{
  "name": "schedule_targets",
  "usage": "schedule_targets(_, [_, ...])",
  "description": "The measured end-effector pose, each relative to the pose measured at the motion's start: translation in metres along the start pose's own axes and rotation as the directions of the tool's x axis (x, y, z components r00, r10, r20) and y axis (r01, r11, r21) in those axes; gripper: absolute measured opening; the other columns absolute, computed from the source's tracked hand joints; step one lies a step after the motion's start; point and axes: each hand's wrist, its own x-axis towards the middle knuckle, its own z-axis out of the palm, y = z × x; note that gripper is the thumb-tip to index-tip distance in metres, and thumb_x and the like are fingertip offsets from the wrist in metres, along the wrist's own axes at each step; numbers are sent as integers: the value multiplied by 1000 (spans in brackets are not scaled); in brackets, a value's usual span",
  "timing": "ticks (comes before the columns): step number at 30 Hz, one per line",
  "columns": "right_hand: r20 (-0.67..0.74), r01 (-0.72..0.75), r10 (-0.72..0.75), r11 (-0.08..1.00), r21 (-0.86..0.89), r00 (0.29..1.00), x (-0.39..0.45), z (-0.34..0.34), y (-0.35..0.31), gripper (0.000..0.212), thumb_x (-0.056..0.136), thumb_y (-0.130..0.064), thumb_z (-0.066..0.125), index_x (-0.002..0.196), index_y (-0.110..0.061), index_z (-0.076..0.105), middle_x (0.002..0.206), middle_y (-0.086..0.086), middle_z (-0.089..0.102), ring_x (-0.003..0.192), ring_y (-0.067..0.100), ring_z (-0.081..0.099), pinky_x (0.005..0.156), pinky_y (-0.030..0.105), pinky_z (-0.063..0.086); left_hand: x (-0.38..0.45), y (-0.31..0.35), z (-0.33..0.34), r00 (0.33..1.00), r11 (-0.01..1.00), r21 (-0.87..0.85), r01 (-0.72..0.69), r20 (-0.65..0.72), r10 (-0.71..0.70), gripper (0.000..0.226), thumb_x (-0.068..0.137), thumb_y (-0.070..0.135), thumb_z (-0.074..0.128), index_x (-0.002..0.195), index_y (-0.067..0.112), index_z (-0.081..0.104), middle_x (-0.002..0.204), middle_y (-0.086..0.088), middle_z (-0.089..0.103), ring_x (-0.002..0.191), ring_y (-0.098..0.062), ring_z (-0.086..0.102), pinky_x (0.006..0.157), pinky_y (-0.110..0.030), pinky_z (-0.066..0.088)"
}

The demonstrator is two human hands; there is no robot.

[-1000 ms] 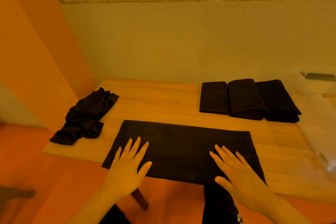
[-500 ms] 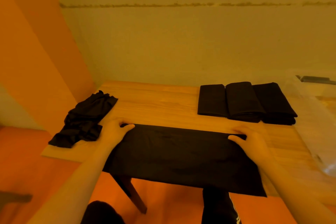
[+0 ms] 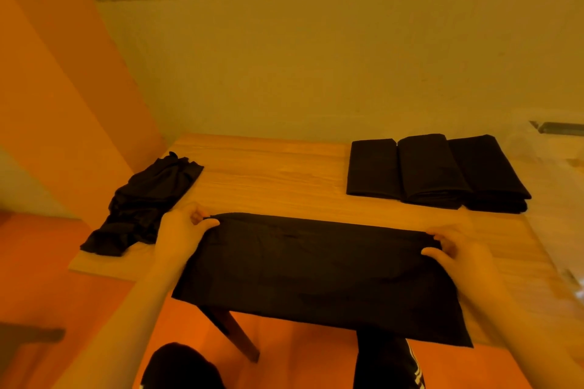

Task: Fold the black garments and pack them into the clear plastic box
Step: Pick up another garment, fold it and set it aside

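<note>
Now pinching, both at once: left hand [image 3: 181, 235] at nine o'clock, thumb and curled fingers closed on the far left corner of the cloth [image 3: 316, 271]; right hand [image 3: 459, 254] at three o'clock, nipping the far right corner the same way. Held at the far edge, likely so as to draw it toward six o'clock for another fold. Spread flat across the near side of the table [image 3: 268, 174], near edge hanging over the rim at six o'clock. At ten o'clock, a crumpled pile [image 3: 142, 202] not yet folded, well apart from the hands. At one o'clock, three folded bundles [image 3: 436, 172] side by side and touching, presumably parked for packing. At three o'clock, faintly visible and hard to make out, the clear box [image 3: 556, 193] beside them.
</note>
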Motion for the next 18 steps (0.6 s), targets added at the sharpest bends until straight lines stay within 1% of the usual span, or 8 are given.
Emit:
schedule_targets(3, [-3,-66,68,976,207,998,-3,-2,5,17,82,-4,65,97,-13,62,80,0,53,93,32,55,83,37,42,0,1,-1,998,999,-52,7,-58,-10,13,80,15,72,79,5,63,70,2,56,67,-7,52,58,-16,35])
schedule_targets(6, [8,-47,47,973,226,999,0,-10,3,15,84,-6,63,82,-21,61,81,1,57,87,25,57,78,35,46,3,7,-2,999,991,-132,8,-50,-15,10,85,13,66,82,5,61,74,-2,56,68,-6,50,59,-18,37])
schedule_targets(8, [-7,-21,24,967,255,1000,4,-18,0,15,84,-8,63,80,-21,61,80,0,57,82,20,55,73,30,43,9,11,0,1000,987,-163,-1,-31,-4,12,88,14,61,85,3,58,75,-4,54,67,-7,48,57,-21,37])
schedule_targets(10, [-56,16,-2,967,256,998,12,-23,-5,20,84,-8,62,75,-25,56,79,-4,55,84,18,52,76,30,40,18,14,3,999,985,-170,-17,-52,8,14,91,16,58,87,3,55,72,0,49,65,-6,45,57,-23,35])
schedule_targets(13, [-69,22,-11,986,165,998,18,-18,-13,7,85,-10,62,85,-17,60,86,4,57,90,23,55,78,33,41,27,13,14,997,993,-118,-20,-74,11,14,93,17,55,88,5,51,72,0,46,63,-6,42,59,-31,34])
schedule_targets(15, [-35,-52,56,993,110,998,21,-9,-12,21,88,-13,59,108,-8,61,101,13,59,101,30,56,84,36,44,26,13,21,998,999,-8,-34,-49,33,14,93,17,57,89,5,51,77,-11,54,62,-18,47,56,-31,35])
schedule_targets(17, [-66,8,-20,984,-178,998,18,-7,-12,34,91,-18,54,123,-8,56,122,11,55,116,29,50,98,37,41,20,18,19,998,987,154,-43,-46,51,19,92,19,57,102,3,54,97,-17,60,77,-27,56,60,-32,41])
schedule_targets(18, [-101,90,-130,939,-331,986,16,-7,-14,36,92,-19,52,127,-10,53,128,9,53,120,25,47,103,36,38,14,23,18,994,970,232,-65,-71,84,27,92,20,56,112,2,54,109,-18,58,90,-30,56,68,-36,44])
